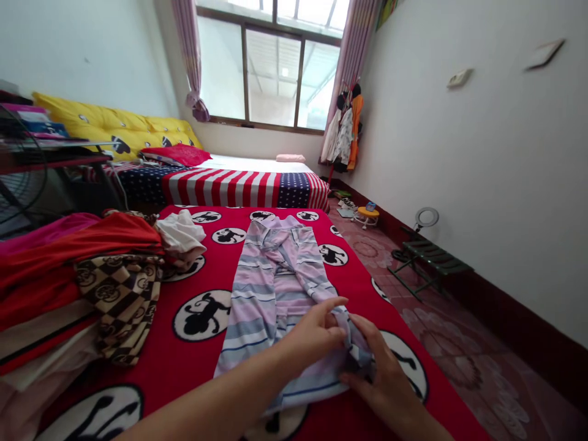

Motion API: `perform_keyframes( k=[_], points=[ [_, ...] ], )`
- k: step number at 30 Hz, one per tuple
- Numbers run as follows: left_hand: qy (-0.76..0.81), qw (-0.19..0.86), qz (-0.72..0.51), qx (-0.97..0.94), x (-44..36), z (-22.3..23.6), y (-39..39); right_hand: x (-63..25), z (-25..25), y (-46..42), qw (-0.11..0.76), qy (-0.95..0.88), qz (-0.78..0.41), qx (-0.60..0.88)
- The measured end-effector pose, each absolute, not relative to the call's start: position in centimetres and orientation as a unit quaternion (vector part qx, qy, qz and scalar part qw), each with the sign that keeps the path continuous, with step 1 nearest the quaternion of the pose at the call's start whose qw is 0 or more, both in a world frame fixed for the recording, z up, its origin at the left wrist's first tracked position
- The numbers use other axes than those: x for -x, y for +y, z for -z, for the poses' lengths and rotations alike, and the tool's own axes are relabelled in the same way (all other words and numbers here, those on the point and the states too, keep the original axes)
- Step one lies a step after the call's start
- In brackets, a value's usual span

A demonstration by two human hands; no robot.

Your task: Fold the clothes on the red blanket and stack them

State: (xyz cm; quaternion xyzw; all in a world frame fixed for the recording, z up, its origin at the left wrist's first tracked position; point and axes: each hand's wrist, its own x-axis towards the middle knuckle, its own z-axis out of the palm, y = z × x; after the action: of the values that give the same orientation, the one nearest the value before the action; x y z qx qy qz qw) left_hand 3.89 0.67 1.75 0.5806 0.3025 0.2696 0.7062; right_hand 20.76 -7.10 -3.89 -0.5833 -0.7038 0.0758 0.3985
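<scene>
A striped shirt in pink, grey and white lies spread on the red blanket, its collar end away from me and its front parted down the middle. My left hand reaches across the lower part of the shirt, fingers bent on the cloth and the index finger stretched out. My right hand is curled round a bunched fold at the shirt's right side, thumb below and fingers above. The two hands are close together, and some fingertips are hidden in the fabric.
A heap of clothes lies to the left on the blanket. Beyond stands a bed with a striped, starred cover. On the right, a green folding stool, a ring light and a small yellow stool stand along the wall.
</scene>
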Motion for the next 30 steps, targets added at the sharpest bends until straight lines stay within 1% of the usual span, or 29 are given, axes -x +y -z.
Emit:
perform_keyframes(
  k=[2, 3, 4, 5, 7, 8, 9, 10, 11, 15, 19, 22, 25, 28, 30],
  points=[
    [0.299, 0.754, -0.219, -0.542, -3.0, -2.6, 1.1, -20.7, 4.2, -7.2, 0.423, -0.706, -0.070, 0.564],
    [0.303, 0.748, -0.194, -0.558, -2.5, -2.8, 1.5, -20.7, 4.2, -7.2, 0.435, -0.705, -0.072, 0.556],
    [0.313, 0.712, -0.177, -0.603, -2.0, -2.8, 2.1, -20.6, 4.1, -7.2, 0.446, -0.703, -0.075, 0.550],
    [0.325, 0.646, -0.170, -0.670, -1.5, -2.6, 2.8, -20.5, 4.0, -7.2, 0.456, -0.701, -0.076, 0.542],
    [0.346, 0.438, -0.179, -0.810, -0.7, -2.0, 4.7, -20.1, 3.6, -7.3, 0.476, -0.700, -0.077, 0.527],
    [0.348, 0.329, -0.184, -0.859, -0.4, -1.5, 5.7, -19.9, 3.5, -7.3, 0.482, -0.702, -0.079, 0.518],
    [0.339, 0.242, -0.181, -0.891, -0.2, -1.1, 6.7, -19.7, 3.5, -7.4, 0.484, -0.708, -0.084, 0.508],
    [0.322, 0.188, -0.172, -0.912, -0.1, -0.6, 7.5, -19.5, 3.5, -7.5, 0.480, -0.714, -0.090, 0.501],
    [0.299, 0.165, -0.162, -0.926, -0.1, -0.2, 8.1, -19.3, 3.6, -7.5, 0.474, -0.723, -0.094, 0.494],
    [0.204, 0.171, -0.153, -0.952, -0.6, 0.7, 9.1, -19.1, 4.0, -7.8, 0.438, -0.758, -0.083, 0.476],
    [0.177, 0.176, -0.170, -0.953, 0.1, 0.3, 9.3, -18.9, 3.8, -8.3, 0.401, -0.792, -0.049, 0.457],
    [0.180, 0.171, -0.190, -0.950, 1.7, -0.3, 9.6, -18.5, 3.5, -8.8, 0.360, -0.812, -0.041, 0.458],
    [0.209, 0.149, -0.169, -0.952, 3.7, -0.5, 9.4, -18.1, 3.4, -9.3, 0.314, -0.826, -0.061, 0.465],
    [0.238, 0.138, -0.161, -0.948, 5.2, -0.6, 8.0, -18.0, 3.2, -9.6, 0.302, -0.828, -0.088, 0.463],
    [0.249, 0.155, -0.180, -0.939, 5.8, -0.6, 6.5, -17.7, 2.8, -9.6, 0.304, -0.826, -0.101, 0.464]
  ],
)
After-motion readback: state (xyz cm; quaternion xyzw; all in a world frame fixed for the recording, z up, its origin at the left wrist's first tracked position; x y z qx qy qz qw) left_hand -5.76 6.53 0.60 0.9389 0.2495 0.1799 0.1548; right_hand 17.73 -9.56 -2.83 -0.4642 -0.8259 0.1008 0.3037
